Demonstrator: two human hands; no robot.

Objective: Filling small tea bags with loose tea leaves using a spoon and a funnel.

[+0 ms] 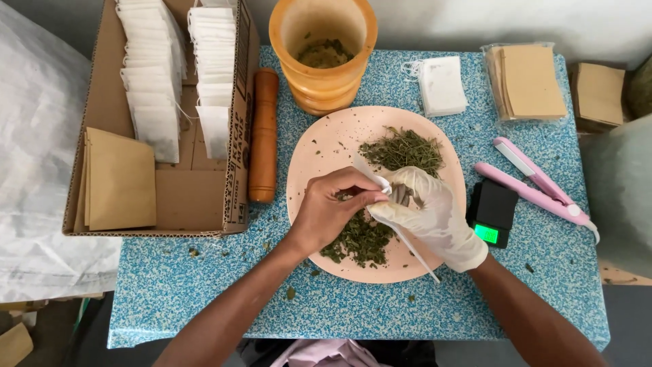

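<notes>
My bare left hand pinches the edge of a small white tea bag over a pale pink plate. Wearing a white glove, my right hand is closed on a pinch of dried green herbs at the bag's mouth. A loose pile of dried herbs lies on the far side of the plate, and more herbs lie under my hands. A thin white string trails from the bag toward the plate's near rim.
A yellow mortar with herbs and a wooden pestle stand behind the plate. A cardboard box at left holds filled tea bags and brown envelopes. Empty bags, envelopes, a small black scale and a pink sealer lie at right.
</notes>
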